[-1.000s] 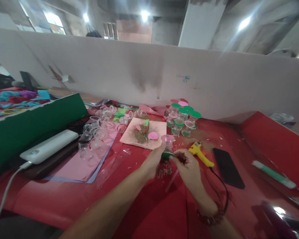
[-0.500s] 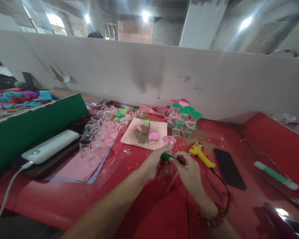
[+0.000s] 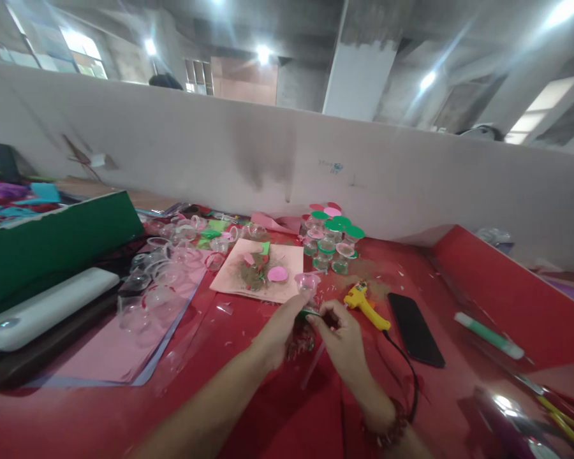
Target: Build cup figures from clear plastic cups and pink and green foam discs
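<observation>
Over the red table, my left hand and my right hand meet on a small clear plastic cup with a green lid. Both hands are closed in a pinch on it. Another small clear cup with a pink rim stands just beyond my fingers. Bits of red and green scrap lie under the hands. A yellow glue gun lies just right of my right hand, its black cord running back past my wrist.
A pink sheet holds scraps and a pink disc. Lidded cups cluster behind it. Several empty clear cups lie at left, beside a white power bank and green board. A black phone and green-white tube lie at right.
The view has shifted right and upward, so everything sits further left and lower in frame. My hands stay together on the green-lidded cup, with little change in grip.
</observation>
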Available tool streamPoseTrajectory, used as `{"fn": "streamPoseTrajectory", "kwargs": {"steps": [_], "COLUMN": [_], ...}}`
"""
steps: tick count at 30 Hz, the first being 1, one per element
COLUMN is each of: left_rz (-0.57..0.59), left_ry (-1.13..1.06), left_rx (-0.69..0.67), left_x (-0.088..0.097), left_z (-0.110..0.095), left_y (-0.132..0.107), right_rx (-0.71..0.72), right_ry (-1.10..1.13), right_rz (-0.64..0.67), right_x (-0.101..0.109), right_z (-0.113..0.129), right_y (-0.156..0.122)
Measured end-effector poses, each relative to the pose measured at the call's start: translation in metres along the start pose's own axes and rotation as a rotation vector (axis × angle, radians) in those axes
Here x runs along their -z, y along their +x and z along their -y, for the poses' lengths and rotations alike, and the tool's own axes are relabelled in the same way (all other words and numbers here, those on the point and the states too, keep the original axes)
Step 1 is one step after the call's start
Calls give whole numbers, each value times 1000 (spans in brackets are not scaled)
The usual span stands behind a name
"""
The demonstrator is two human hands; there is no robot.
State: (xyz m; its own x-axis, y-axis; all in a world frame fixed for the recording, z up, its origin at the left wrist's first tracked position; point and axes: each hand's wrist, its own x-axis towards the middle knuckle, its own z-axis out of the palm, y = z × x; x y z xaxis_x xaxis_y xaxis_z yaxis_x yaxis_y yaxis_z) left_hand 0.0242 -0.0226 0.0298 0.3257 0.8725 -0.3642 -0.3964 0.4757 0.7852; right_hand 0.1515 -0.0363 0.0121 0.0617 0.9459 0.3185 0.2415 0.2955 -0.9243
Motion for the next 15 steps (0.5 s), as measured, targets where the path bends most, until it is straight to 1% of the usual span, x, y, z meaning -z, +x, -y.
{"fn": "streamPoseTrajectory", "kwargs": {"steps": [2,4,10,11,14,15], "left_rz": [42,49,79,59,-33,-51], "left_ry": [-4,-25,-86,-104,-162,-175], "left_rx": [-52,-53,76,89,53,64], "left_x": [-1,1,8,8,7,7], "left_z": [-1,-2,-8,-10,-14,-16], "left_y": [-2,-2,4,5,6,7], "right_rx": [5,9,10,7,-5,-8], "right_ry": [5,3,-22,-22,-31,-34], "right_rz": [-7,-6,-60,-57,-31,-20], "right_x": [1,2,5,5,5,5], "right_z": [-1,-1,0,0,-1,-2], "right_y": [1,1,4,4,3,3]}}
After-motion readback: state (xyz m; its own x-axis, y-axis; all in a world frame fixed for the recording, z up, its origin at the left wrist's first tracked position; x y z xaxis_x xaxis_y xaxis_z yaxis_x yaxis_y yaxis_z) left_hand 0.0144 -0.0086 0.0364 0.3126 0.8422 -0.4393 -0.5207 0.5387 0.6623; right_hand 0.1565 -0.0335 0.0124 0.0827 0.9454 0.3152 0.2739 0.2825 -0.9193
